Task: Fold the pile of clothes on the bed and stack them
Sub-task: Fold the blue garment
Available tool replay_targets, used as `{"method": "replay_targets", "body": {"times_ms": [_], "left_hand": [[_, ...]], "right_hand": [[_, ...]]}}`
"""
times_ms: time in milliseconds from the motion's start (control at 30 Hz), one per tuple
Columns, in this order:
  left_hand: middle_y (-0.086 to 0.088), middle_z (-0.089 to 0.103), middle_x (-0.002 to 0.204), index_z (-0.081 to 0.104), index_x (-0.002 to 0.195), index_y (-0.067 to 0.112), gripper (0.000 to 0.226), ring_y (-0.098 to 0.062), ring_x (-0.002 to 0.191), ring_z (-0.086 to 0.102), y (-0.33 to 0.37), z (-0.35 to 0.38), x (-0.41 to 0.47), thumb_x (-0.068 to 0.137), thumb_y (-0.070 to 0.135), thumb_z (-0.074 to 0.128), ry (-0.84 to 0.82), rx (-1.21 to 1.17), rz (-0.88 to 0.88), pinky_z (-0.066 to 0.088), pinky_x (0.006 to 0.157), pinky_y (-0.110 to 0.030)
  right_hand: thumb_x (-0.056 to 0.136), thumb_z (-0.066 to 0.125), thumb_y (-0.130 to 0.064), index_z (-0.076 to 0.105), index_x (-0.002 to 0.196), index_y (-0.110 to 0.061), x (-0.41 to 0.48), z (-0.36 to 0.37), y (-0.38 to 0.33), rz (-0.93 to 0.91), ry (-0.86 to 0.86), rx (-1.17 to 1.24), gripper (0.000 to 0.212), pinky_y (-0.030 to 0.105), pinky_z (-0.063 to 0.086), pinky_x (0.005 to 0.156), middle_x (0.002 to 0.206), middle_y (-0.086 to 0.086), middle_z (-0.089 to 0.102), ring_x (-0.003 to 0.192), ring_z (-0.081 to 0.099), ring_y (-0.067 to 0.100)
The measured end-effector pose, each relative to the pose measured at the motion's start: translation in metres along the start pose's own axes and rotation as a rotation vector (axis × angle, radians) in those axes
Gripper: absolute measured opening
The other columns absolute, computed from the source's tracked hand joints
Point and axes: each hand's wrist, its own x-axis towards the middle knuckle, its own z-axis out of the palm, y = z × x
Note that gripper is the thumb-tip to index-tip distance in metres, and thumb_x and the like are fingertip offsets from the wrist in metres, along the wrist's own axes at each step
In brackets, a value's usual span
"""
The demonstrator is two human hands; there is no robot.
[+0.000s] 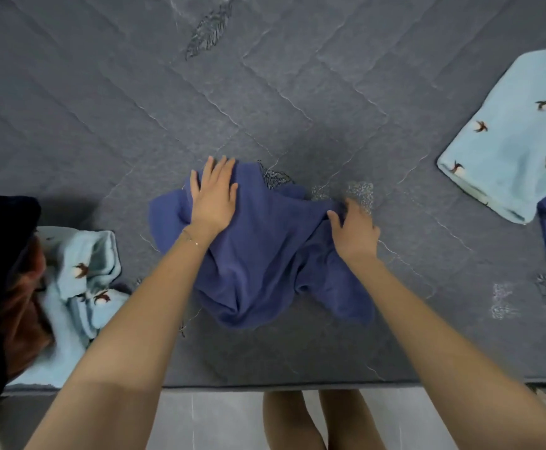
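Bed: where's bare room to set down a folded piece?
Free: the whole far half of the bed, beyond the dark blue garment; also the strip between that garment and the folded bird-print piece at right. Crowded: the near left, where the crumpled bird-print pile lies close to the garment.

I see pale floor tiles (206, 417) along the bottom edge, two bare legs (294, 420) standing on them, and a thin bracelet (191, 239) round the left wrist.

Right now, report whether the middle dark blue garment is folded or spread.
Neither neatly: the dark blue garment lies bunched with wrinkles, left hand pressing it.
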Motion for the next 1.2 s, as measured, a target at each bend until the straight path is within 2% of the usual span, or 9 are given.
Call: {"method": "replay_targets", "body": {"times_ms": [133, 233, 333, 467, 567, 700, 800, 1100, 1200], "left_hand": [[-0.011, 0.057, 0.126, 0.048, 0.137, 0.015, 0.037, -0.030, 0.124, 0.041, 0.006, 0.008, 0.018, 0.103, 0.027, 0.040, 0.035, 0.040, -0.066, 0.016, 0.112, -0.043], [-0.016, 0.060, 0.111, 0.063, 0.101, 0.006, 0.023, -0.034, 0.110, 0.047, 0.008, 0.006, 0.018, 0.098, 0.024, 0.050, 0.080, 0.105, -0.093, 0.027, 0.095, -0.038], [-0.015, 0.060, 0.095, 0.061, 0.091, 0.001, 0.013, -0.035, 0.096, 0.052, 0.008, -0.010, 0.005, 0.093, 0.014, 0.057, 0.130, -0.082, -0.051, 0.031, 0.078, -0.034], [0.001, 0.054, 0.079, 0.054, 0.088, 0.012, 0.005, -0.019, 0.076, 0.048, 0.014, -0.060, -0.022, 0.092, 0.009, 0.055, 0.182, -0.351, 0.046, 0.038, 0.069, -0.036], [0.008, 0.049, 0.065, 0.052, 0.087, 0.016, 0.011, -0.004, 0.060, 0.045, 0.021, -0.103, -0.039, 0.092, 0.008, 0.056, 0.168, -0.472, 0.105, 0.037, 0.061, -0.024], [0.002, 0.051, 0.066, 0.054, 0.082, 0.013, 0.016, -0.013, 0.064, 0.046, 0.024, -0.165, -0.059, 0.087, 0.006, 0.067, 0.173, -0.510, 0.044, 0.034, 0.057, -0.015], [-0.008, 0.056, 0.072, 0.060, 0.081, 0.006, 0.015, -0.022, 0.070, 0.048, 0.025, -0.210, -0.068, 0.085, 0.012, 0.072, 0.153, -0.367, -0.008, 0.031, 0.058, -0.023], [-0.019, 0.056, 0.076, 0.054, 0.082, 0.002, 0.010, -0.029, 0.074, 0.049, 0.064, -0.316, -0.103, 0.092, 0.004, 0.057, 0.278, -0.291, 0.170, 0.028, 0.066, -0.032], [-0.009, 0.049, 0.070, 0.043, 0.087, 0.010, 0.012, -0.027, 0.066, 0.042, 0.077, -0.337, -0.123, 0.097, 0.009, 0.049, 0.364, -0.392, 0.140, 0.021, 0.058, -0.032]], "right_hand": [[0.098, 0.052, -0.034, 0.044, 0.135, -0.009, 0.007, 0.005, 0.003, 0.084, -0.022, 0.112, 0.044, 0.043, 0.029, 0.103, 0.127, 0.013, 0.059, 0.121, 0.051, 0.032], [0.091, 0.063, -0.022, 0.056, 0.116, -0.007, 0.010, 0.000, 0.003, 0.128, -0.081, 0.177, 0.030, 0.036, 0.043, 0.091, 0.109, 0.013, 0.065, 0.106, 0.059, 0.031], [0.086, 0.067, -0.016, 0.060, 0.092, -0.011, 0.004, -0.010, -0.001, 0.163, -0.098, 0.253, 0.011, 0.026, 0.038, 0.072, 0.089, 0.006, 0.060, 0.086, 0.056, 0.023], [0.088, 0.062, -0.006, 0.045, 0.064, -0.016, -0.013, -0.033, -0.021, 0.157, -0.067, 0.330, 0.031, 0.021, 0.031, 0.059, 0.066, 0.003, 0.052, 0.074, 0.051, 0.021], [0.095, 0.051, -0.007, 0.041, 0.071, -0.012, -0.030, -0.057, -0.040, 0.156, -0.109, 0.333, 0.026, 0.024, 0.032, 0.064, 0.074, 0.007, 0.050, 0.079, 0.048, 0.023], [0.095, 0.055, -0.010, 0.038, 0.066, -0.015, -0.064, -0.103, -0.065, 0.034, -0.170, 0.317, 0.034, 0.024, 0.027, 0.052, 0.063, 0.001, 0.040, 0.064, 0.039, 0.018], [0.088, 0.068, -0.013, 0.044, 0.061, -0.014, -0.092, -0.148, -0.085, -0.052, -0.206, 0.201, 0.036, 0.016, 0.032, 0.045, 0.057, -0.002, 0.042, 0.056, 0.039, 0.013], [0.082, 0.072, -0.030, 0.056, 0.062, -0.015, -0.161, -0.265, -0.151, -0.293, 0.140, 0.093, 0.030, 0.036, 0.038, 0.078, 0.069, 0.008, 0.056, 0.080, 0.049, 0.023], [0.085, 0.071, -0.023, 0.054, 0.065, -0.006, -0.182, -0.293, -0.163, -0.415, 0.160, 0.241, 0.032, 0.032, 0.030, 0.063, 0.063, 0.012, 0.049, 0.066, 0.043, 0.021]]}}
